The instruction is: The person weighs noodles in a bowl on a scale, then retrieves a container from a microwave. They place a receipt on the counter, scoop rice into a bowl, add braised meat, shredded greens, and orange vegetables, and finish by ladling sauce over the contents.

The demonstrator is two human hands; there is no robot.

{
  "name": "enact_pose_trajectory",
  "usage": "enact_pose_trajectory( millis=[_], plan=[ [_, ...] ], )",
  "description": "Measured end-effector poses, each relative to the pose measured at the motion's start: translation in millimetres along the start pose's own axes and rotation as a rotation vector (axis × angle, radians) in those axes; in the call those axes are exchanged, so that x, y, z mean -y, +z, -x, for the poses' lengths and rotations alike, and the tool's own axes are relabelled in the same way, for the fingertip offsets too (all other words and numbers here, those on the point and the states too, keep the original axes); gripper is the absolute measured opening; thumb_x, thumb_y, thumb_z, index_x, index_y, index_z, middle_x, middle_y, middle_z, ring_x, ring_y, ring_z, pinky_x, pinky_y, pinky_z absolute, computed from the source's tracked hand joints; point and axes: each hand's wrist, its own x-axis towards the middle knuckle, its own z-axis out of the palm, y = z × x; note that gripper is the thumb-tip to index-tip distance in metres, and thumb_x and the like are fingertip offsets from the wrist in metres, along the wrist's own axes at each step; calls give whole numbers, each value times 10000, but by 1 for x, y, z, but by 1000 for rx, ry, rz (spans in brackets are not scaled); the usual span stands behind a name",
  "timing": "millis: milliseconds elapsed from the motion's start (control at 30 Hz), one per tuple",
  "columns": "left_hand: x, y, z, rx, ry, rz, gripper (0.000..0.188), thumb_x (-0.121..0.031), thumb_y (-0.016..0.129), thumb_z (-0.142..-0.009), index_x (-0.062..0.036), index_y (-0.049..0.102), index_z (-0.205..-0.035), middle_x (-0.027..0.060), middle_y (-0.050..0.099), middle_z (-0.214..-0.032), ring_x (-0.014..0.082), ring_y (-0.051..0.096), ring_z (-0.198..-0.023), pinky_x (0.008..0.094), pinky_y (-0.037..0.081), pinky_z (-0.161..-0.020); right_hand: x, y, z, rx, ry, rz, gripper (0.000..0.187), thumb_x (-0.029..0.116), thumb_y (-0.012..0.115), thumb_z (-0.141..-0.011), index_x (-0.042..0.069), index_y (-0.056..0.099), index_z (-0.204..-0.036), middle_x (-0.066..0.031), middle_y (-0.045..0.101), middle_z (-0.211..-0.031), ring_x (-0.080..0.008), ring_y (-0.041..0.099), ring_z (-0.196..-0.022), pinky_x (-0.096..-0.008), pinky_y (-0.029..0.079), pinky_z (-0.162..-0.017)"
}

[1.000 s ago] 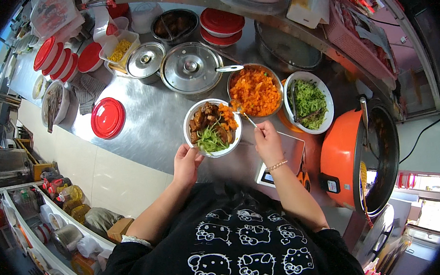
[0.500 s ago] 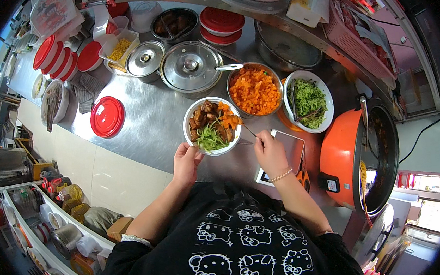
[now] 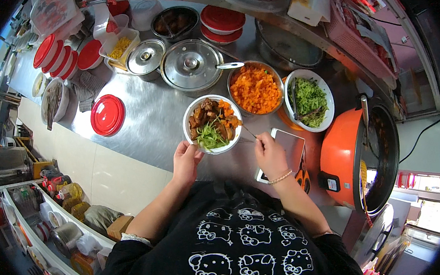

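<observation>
My left hand (image 3: pixel 185 160) is closed on the near left rim of a white round bowl (image 3: pixel 187 139). Brown chunks of cooked meat (image 3: pixel 203 114), shredded green vegetable (image 3: pixel 210 137) and diced carrot (image 3: pixel 224 106) lie in it. My right hand (image 3: pixel 270 154) grips the thin handle of a spoon (image 3: pixel 250 132), whose head reaches over the bowl's right side and is partly hidden by orange bits. Just behind stands a metal basin of diced carrot (image 3: pixel 255 89). To its right is a white bowl of shredded greens (image 3: pixel 311 98) with tongs (image 3: pixel 294 98) in it.
A white kitchen scale (image 3: pixel 288 150) and orange-handled scissors (image 3: pixel 302 177) lie beside my right wrist. An orange cooker (image 3: pixel 342 153) stands at the right. Lidded pots (image 3: pixel 190 67) line the back; a red lid (image 3: pixel 107 115) rests at the left. A metal shelf edge (image 3: pixel 271 7) overhangs the far side.
The orange bits at the spoon have shifted slightly and now sit lower against the bowl's right side. Both hands stay nearly in place, the right one a touch lower.
</observation>
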Motion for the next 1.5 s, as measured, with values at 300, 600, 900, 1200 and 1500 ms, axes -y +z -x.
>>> enact_pose_trajectory(
  millis=[300, 600, 900, 1200, 1500],
  plan=[
    [-7, -1, 4, 18, -15, -22, 81, -94, 575, -927, -87, 527, -862, 7, 604, -899, 121, 602, -862, 316, 517, -819, -39, -11, -47, -17, 323, -491, 152, 158, 528, -951, 12, 557, -983, -33, 591, -728, -87, 534, -609, -265, 469, -527],
    [-15, 20, 19, 163, -128, -228, 77, -93, 546, -931, -115, 528, -860, -9, 606, -897, 90, 575, -755, 260, 518, -725, -58, -16, -58, -14, 543, -455, 521, 328, 521, -967, 69, 362, -1390, -126, 598, -1078, -204, 592, -828, -347, 525, -719],
    [32, 82, 12, 496, -339, -431, 38, -86, 567, -924, -104, 562, -890, 1, 632, -965, 144, 636, -901, 331, 547, -829, -83, -37, 90, -133, 650, -922, 200, 204, 436, -1008, 46, 484, -1120, -69, 586, -1063, -165, 629, -926, -317, 559, -712],
    [89, 115, 16, 720, -497, -562, 92, -76, 619, -895, -90, 537, -934, -7, 589, -951, 103, 595, -890, 265, 501, -831, -133, -43, 144, -439, 732, -1093, 252, 170, 466, -991, 28, 481, -1199, -85, 577, -1141, -182, 619, -993, -344, 542, -830],
    [124, 135, -9, 688, -413, -851, 350, -12, 658, -831, -76, 460, -1113, 57, 552, -1083, 132, 588, -911, 264, 493, -808, -182, -29, 121, -470, 705, -1030, 233, 152, 506, -971, 25, 494, -1166, -95, 589, -1074, -181, 625, -935, -330, 547, -786]
  ],
)
